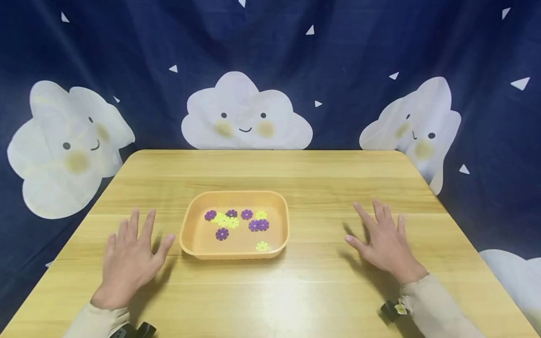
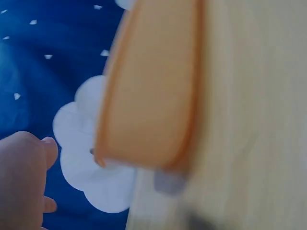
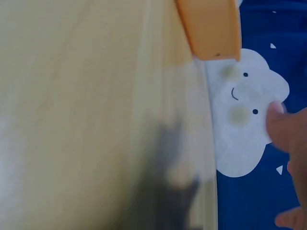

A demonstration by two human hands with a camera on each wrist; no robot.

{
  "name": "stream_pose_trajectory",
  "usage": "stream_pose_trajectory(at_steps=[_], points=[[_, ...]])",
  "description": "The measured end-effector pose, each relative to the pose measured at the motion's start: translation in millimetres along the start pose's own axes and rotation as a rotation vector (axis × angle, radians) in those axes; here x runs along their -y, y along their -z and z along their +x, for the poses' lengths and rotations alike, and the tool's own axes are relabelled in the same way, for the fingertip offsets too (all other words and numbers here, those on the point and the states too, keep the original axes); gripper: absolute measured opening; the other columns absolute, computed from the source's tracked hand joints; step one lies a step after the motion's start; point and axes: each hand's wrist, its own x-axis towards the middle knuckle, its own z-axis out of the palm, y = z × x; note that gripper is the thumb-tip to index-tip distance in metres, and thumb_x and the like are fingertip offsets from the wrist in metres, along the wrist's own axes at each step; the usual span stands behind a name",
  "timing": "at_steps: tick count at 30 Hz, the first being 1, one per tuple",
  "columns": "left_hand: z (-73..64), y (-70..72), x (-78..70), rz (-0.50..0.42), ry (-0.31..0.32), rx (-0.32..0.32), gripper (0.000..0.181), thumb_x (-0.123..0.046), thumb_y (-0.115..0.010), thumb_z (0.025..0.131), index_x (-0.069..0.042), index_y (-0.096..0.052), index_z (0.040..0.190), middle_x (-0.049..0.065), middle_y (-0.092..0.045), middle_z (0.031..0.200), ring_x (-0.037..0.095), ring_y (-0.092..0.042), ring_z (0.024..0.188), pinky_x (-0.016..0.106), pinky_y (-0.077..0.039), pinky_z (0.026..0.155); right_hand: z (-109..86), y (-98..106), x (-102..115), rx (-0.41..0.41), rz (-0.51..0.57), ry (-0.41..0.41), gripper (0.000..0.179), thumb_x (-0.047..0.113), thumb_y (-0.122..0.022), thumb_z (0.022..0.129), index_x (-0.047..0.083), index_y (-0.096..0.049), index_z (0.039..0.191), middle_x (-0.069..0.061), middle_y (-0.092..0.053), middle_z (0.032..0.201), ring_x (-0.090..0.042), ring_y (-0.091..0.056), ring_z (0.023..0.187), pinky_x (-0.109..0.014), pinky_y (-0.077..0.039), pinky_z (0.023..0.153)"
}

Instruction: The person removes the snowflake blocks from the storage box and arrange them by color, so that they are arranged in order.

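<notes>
Nearest you are your two pale sleeves (image 1: 95, 321). Just past the left one, your left grip (image 1: 131, 260) is wide, fingers spread and holding nothing. Your right grip (image 1: 384, 244) is wide and bare too, fingers fanned out; judging by the shadows, both are raised above the tabletop (image 1: 321, 277).

Between them, left of the tabletop's middle, sits the orange tray (image 1: 234, 256). Your left thumb is near its left end, while your right grip is well apart from its right end. The tray sits flat, its long axis running left to right across your front, with a short end towards each grip; its two ends look alike, so it has no clear front. Inside lie purple discs (image 1: 221, 234) and yellow discs (image 1: 262, 246), round and notched, so they point no particular way.

Some discs overlap, so pinching one could drag its neighbour along. One yellow disc lies close against the near wall, where your fingers may have little room. If your left thumb sweeps sideways, it could knock the rim and shift the tray.

Beyond the tabletop's far edge hangs a dark blue cloth (image 1: 359, 42) with smiling clouds (image 1: 247, 101).
</notes>
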Motion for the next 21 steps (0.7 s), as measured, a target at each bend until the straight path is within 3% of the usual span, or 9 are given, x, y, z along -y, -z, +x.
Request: stream_pose_trajectory(at_steps=[4, 6, 11, 16, 21], points=[[2.7, 4.1, -6.5, -0.214, 0.002, 0.103, 0.072, -0.044, -0.034, 0.104, 0.001, -0.007, 0.154, 0.04, -0.017, 0.148, 0.06, -0.025, 0.129, 0.076, -0.023, 0.096, 7.4, 4, 3, 0.049, 0.19, 0.049, 0.079, 0.042, -0.067, 0.09, 0.011, -0.03, 0.152, -0.033, -0.028, 0.148, -0.054, -0.027, 0.132, -0.072, -0.02, 0.103], [5.5, 6.4, -11.4, -0.307, 0.011, 0.149, 0.069, -0.041, -0.03, 0.105, 0.002, -0.006, 0.153, 0.039, -0.021, 0.147, 0.059, -0.032, 0.127, 0.074, -0.027, 0.095, 12.4, 8, 4, 0.06, 0.277, 0.068, 0.075, 0.035, -0.068, 0.091, 0.006, -0.033, 0.15, -0.03, -0.036, 0.145, -0.05, -0.039, 0.128, -0.066, -0.032, 0.101], [15.2, 7.8, -25.8, -0.456, 0.071, 0.2, 0.07, -0.047, -0.029, 0.104, -0.002, -0.009, 0.154, 0.033, -0.031, 0.147, 0.052, -0.043, 0.123, 0.066, -0.04, 0.093, 26.0, 12, 9, 0.074, 0.509, 0.082, 0.058, 0.015, -0.069, 0.091, 0.0, -0.045, 0.141, -0.027, -0.055, 0.13, -0.037, -0.063, 0.105, -0.052, -0.05, 0.09], [20.3, -2.6, -30.8, -0.577, 0.157, 0.211, 0.079, -0.049, -0.049, 0.098, -0.008, -0.012, 0.155, 0.027, -0.035, 0.148, 0.046, -0.046, 0.125, 0.053, -0.048, 0.093, 40.9, 11, 22, 0.16, 0.746, 0.034, 0.047, 0.01, -0.065, 0.093, 0.0, -0.05, 0.136, -0.026, -0.058, 0.125, -0.033, -0.064, 0.104, -0.042, -0.051, 0.091], [19.2, -16.8, -24.6, -0.738, 0.152, 0.179, 0.076, -0.029, -0.063, 0.095, -0.01, -0.019, 0.155, 0.026, -0.036, 0.146, 0.046, -0.045, 0.125, 0.034, -0.057, 0.077, 58.9, 5, 35, 0.222, 0.797, 0.053, 0.043, 0.011, -0.064, 0.094, 0.001, -0.052, 0.134, -0.025, -0.059, 0.123, -0.032, -0.063, 0.104, -0.042, -0.05, 0.093]])
